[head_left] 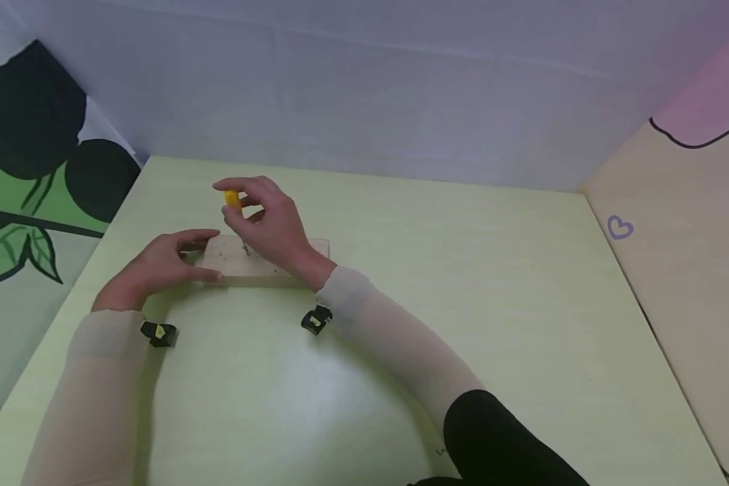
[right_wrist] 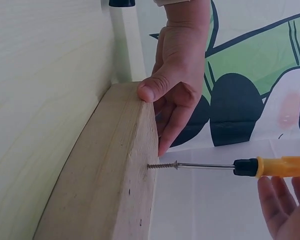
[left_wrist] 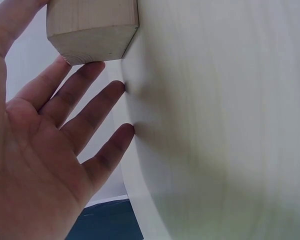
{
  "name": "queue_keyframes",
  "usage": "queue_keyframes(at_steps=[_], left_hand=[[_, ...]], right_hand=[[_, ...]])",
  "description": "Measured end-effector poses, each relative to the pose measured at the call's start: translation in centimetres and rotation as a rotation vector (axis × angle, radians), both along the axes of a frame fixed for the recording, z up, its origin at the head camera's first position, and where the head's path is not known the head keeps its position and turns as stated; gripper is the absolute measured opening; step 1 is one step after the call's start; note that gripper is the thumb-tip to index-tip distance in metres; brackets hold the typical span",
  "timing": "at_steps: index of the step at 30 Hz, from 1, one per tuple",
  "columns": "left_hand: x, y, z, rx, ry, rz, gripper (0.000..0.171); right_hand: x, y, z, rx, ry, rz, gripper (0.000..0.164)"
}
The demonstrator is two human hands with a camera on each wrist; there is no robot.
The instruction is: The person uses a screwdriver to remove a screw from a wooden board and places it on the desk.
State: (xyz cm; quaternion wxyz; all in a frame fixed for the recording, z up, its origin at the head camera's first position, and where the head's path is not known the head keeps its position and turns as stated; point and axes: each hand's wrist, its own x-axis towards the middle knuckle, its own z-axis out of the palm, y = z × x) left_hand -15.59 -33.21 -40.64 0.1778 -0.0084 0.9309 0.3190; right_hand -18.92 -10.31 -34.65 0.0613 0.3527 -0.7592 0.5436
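A pale wooden block (head_left: 252, 279) lies flat on the table. My left hand (head_left: 160, 263) grips its left end, thumb on the near side and fingers on the far side; in the left wrist view some fingertips touch the tabletop. Above the block, my right hand (head_left: 276, 226) holds a screwdriver by its yellow handle (head_left: 233, 200), fingers and thumb around it. The right wrist view shows the screwdriver (right_wrist: 285, 167) with its tip at the head of a screw (right_wrist: 162, 165). That screw stands out of the block's top face, its threads partly showing. Small dark holes mark the same face.
The light yellow table (head_left: 462, 304) spreads around the block. A pale wall (head_left: 364, 101) rises behind it, with a printed panel (head_left: 30, 169) at the left and a beige panel (head_left: 674, 270) at the right. Each wrist carries a small black device (head_left: 159, 333).
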Motion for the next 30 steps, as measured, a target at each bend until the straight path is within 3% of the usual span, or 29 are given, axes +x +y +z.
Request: queue_keyframes(at_steps=[16, 30], left_hand=[[0.04, 0.04, -0.13, -0.004, 0.004, -0.007, 0.107], [0.01, 0.32, -0.07, -0.004, -0.001, 0.004, 0.108]], right_hand=[[-0.13, -0.04, -0.45, -0.070, -0.001, -0.017, 0.031], [-0.33, 0.00, -0.79, -0.040, 0.017, -0.019, 0.031]])
